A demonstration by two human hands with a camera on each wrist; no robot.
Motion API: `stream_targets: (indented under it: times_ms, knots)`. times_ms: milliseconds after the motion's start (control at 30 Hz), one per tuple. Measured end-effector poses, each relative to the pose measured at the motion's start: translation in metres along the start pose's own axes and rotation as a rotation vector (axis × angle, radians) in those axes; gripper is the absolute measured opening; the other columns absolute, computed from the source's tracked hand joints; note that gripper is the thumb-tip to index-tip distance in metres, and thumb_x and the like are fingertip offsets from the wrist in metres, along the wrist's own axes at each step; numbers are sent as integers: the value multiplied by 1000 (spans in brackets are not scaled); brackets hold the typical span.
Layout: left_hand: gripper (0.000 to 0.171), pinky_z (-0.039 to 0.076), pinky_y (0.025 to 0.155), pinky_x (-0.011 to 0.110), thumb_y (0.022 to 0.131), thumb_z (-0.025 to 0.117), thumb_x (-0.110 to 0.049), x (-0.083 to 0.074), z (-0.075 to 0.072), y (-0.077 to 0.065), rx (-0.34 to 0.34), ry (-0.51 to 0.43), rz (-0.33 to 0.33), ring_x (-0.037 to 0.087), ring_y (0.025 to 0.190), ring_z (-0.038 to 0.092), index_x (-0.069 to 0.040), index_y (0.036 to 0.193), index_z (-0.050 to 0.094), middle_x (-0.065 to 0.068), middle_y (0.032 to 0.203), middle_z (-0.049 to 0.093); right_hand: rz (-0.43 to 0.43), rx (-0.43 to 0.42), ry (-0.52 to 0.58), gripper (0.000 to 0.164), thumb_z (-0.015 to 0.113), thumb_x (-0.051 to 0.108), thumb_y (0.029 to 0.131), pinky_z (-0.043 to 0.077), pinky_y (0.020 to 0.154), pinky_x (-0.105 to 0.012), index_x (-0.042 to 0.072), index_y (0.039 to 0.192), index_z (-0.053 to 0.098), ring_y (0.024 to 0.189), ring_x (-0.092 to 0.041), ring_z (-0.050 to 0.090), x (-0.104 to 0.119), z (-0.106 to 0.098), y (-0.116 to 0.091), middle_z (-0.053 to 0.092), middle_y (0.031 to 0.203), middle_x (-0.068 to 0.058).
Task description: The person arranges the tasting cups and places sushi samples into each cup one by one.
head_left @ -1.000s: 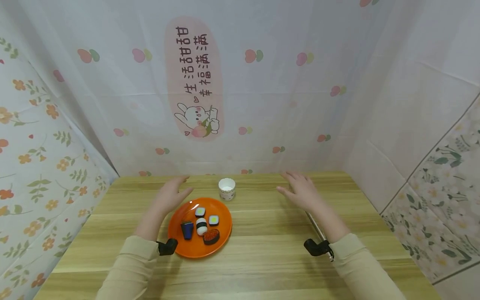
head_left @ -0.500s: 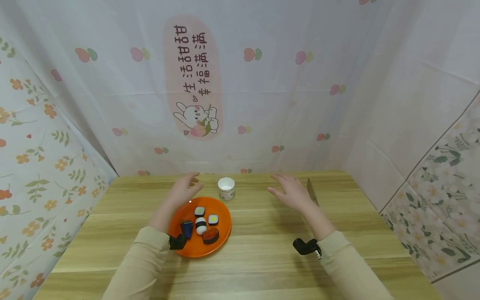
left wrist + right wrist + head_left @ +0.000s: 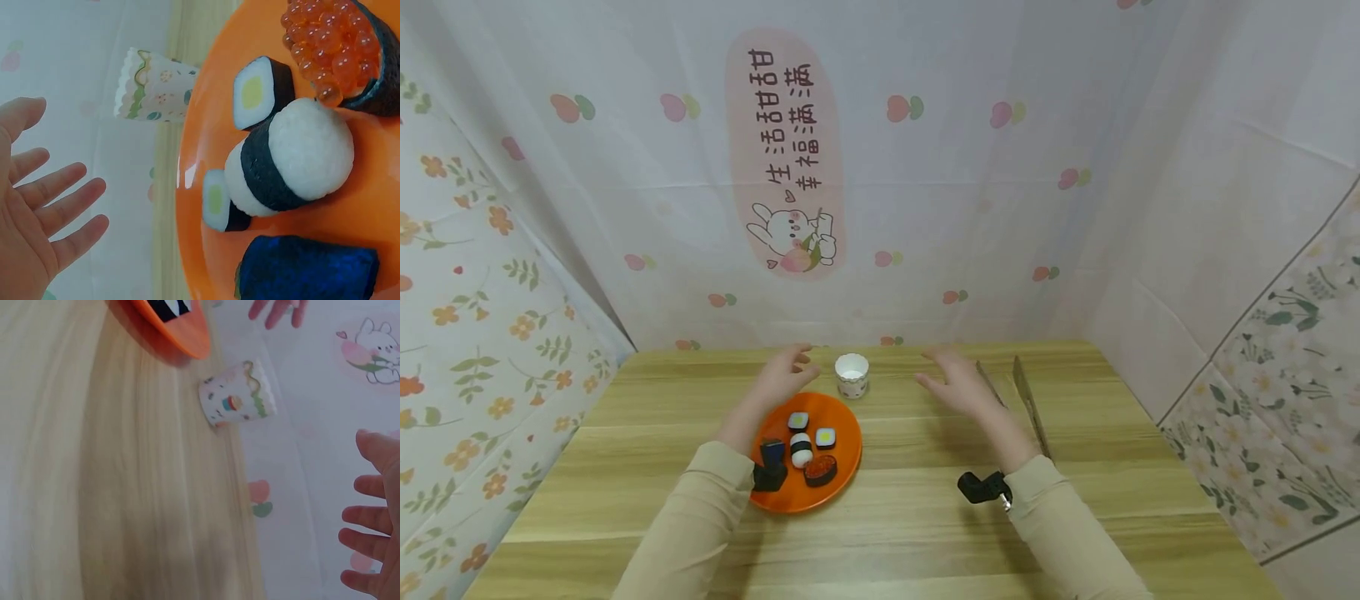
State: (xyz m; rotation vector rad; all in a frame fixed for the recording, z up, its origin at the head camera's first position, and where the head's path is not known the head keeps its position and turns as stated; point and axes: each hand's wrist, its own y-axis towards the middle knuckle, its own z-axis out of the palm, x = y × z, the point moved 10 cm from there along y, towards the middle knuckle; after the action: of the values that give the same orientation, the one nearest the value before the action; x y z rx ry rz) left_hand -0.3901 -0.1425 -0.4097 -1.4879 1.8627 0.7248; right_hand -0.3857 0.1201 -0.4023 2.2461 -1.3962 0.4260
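- Orange plate (image 3: 797, 498) is the landmark; it sits on the wood table (image 3: 917, 517) and carries five sushi pieces.
- Left wrist view gives the detail: banded rice piece (image 3: 289, 159) mid-plate, two roll slices (image 3: 254, 94) next to it, roe piece (image 3: 344, 53) and blue-black wrapped piece (image 3: 306, 270) on opposite sides of it.
- Head view: the wrapped piece is left on the plate, its near end against the black wrist mount (image 3: 770, 477) in the picture.
- Paper cup (image 3: 852, 377) stands upright just past the plate's far right edge. Head view shows its white inside; right wrist view shows the printed wall and a gap to the plate.
- Only the head view has the two slender brownish pieces (image 3: 1032, 407), well right of the plate by the right forearm. Can't tell if they join; the arm covers part.
- Left hand (image 3: 785, 377): by the plate's far left rim, thumb apart, fingers spread and lightly bent, holding nothing. Left wrist view has it clear of plate and cup.
- Right hand (image 3: 958, 383): right of the plate, beyond the cup. Thumb and fingers fanned wide, nothing held.
- Both forearms reach forward, palms turned inward.
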Motion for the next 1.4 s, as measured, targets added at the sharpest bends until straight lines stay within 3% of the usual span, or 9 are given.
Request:
stream_targets:
  times_ms: [467, 900, 1133, 1400]
  knots:
    - [69, 48, 90, 52, 89, 69, -21, 0, 13, 18, 40, -58, -17, 43, 119, 47, -4, 147, 35, 25, 138, 43, 86, 29, 156, 57, 58, 34, 96, 31, 108, -49, 5, 143, 43, 132, -33, 38, 4, 32, 17, 43, 144, -15]
    - [76, 47, 93, 50, 85, 73, -15, -6, 25, 31, 93, -20, -18, 40, 112, 54, 0, 146, 32, 27, 136, 45, 98, 35, 230, 58, 64, 30, 93, 38, 103, -50, 8, 143, 45, 126, -33, 45, 10, 51, 33, 47, 141, -14]
    - [76, 41, 98, 54, 85, 73, -15, -7, 32, 35, 102, 28, -23, 43, 120, 46, 1, 146, 32, 28, 134, 46, 96, 34, 279, 57, 68, 24, 91, 40, 101, -51, 6, 141, 47, 124, -34, 47, 14, 57, 38, 49, 138, -15]
    - [79, 39, 100, 54, 83, 76, -14, -2, 40, 40, 114, 9, -69, 40, 122, 45, -1, 147, 32, 26, 135, 46, 104, 61, 309, 58, 69, 19, 90, 44, 98, -47, 4, 141, 46, 120, -32, 50, 15, 70, 45, 49, 138, -14]
